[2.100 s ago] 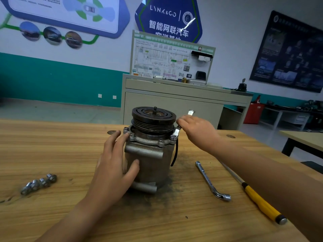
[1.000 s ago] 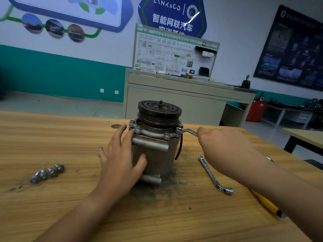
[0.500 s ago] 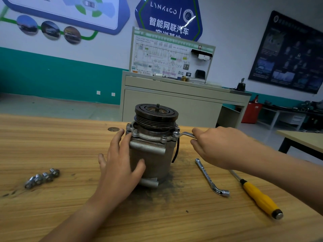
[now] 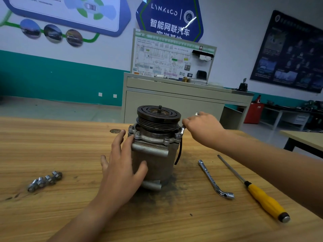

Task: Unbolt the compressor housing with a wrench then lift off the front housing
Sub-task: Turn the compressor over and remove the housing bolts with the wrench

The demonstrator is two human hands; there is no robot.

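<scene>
A grey metal compressor [image 4: 153, 161] stands upright on the wooden table [image 4: 52, 151], its black grooved pulley [image 4: 158, 117] on top. Bolts ring the flange of the front housing [image 4: 153, 137] under the pulley. My left hand [image 4: 122, 165] wraps round the body's left side, fingers spread, thumb across the front. My right hand [image 4: 202, 126] grips a silver wrench [image 4: 182, 130]; its ring end sits on the bolt at the flange's right corner, and its far tip shows above my knuckles.
Several removed bolts [image 4: 45, 180] lie at the left of the table. An L-shaped socket wrench [image 4: 215, 180] and a yellow-handled screwdriver [image 4: 262, 198] lie to the right of the compressor. Dark grime surrounds its base. A grey cabinet [image 4: 174, 102] stands behind the table.
My right hand has swung the wrench handle from pointing right to pointing away and up behind the pulley. The left hand kept its hold on the body.
</scene>
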